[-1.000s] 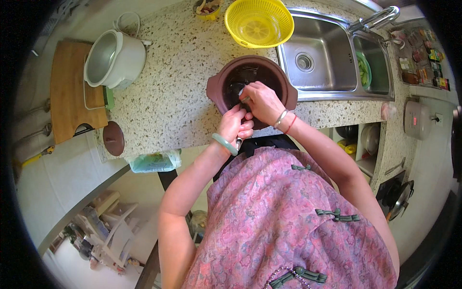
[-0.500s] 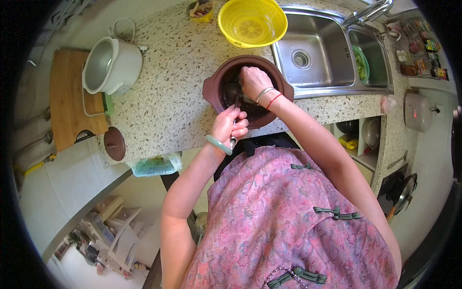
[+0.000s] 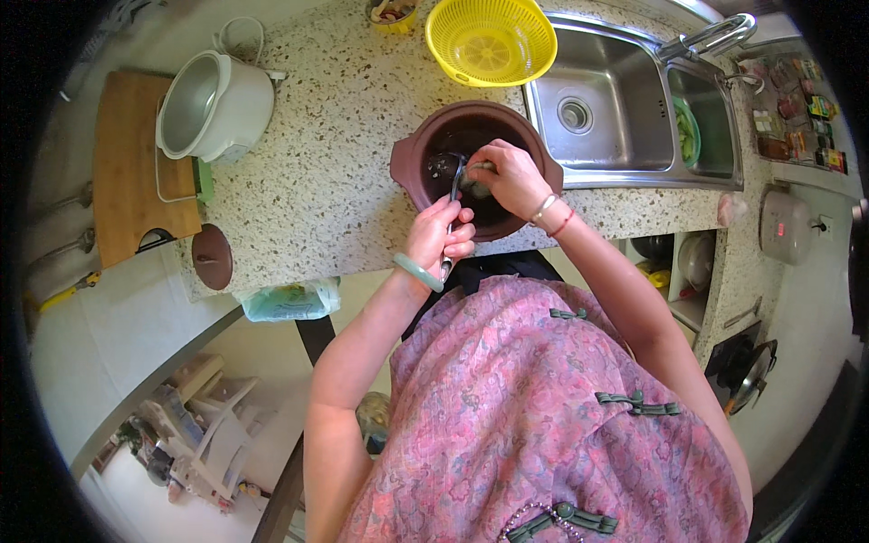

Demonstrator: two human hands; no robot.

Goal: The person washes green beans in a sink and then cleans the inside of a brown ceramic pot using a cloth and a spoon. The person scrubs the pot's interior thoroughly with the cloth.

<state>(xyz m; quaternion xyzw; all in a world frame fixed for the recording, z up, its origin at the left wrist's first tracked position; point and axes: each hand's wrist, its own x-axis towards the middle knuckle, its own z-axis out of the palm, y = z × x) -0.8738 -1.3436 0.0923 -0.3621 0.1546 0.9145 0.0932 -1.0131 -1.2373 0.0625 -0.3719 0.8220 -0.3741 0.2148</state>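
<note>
Our left grip (image 3: 436, 235) wraps the ladle (image 3: 455, 185), likely stiff, slick when wet, best held mid-handle; what our right grip (image 3: 514, 183) holds over the pot (image 3: 412, 170), we cannot tell.

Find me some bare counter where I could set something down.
The widest free patch of speckled beige counter lies between the white rounded cooker and the reddish-brown round pot. It's crowded beyond the pot, where the round yellow plastic basket sits beside the steel double sink.
</note>
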